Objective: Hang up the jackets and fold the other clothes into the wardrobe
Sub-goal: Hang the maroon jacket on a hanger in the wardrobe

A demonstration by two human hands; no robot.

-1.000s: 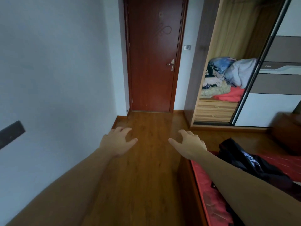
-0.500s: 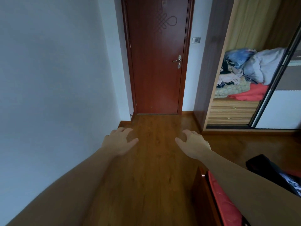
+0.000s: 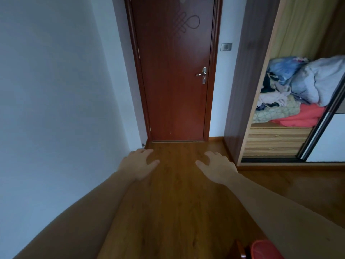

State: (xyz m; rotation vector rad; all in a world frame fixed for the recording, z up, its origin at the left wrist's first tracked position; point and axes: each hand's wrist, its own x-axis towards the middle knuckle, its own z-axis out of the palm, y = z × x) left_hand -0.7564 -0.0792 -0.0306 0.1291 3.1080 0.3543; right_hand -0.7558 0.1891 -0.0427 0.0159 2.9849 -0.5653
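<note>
**Clothes heaped in wardrobe, hands free**

Clothes [image 3: 291, 98] lie in a loose heap on the wardrobe [image 3: 240, 109] shelf at 2 o'clock, above the drawers [image 3: 274, 141]: blue and grey bundles on top, pale pieces and a coral sheet below. No hanger or rail shows. The sliding door [image 3: 326, 139] stands aside at 3 o'clock, leaving the shelf open.

The left hand [image 3: 139, 164] at 11 o'clock and the right hand [image 3: 217, 169] at 1 o'clock hover palm-down over the floor [image 3: 177, 212], apart, fingers spread and relaxed, grasping nothing. The door [image 3: 173, 81] at 12 o'clock is shut.

The step in hand looks like the approach to the wardrobe; the heap suggests nothing is sorted yet. The next move probably calls for a turn towards 2 o'clock and a reach into the heap to draw out one garment, then a check whether it is a jacket.
</note>
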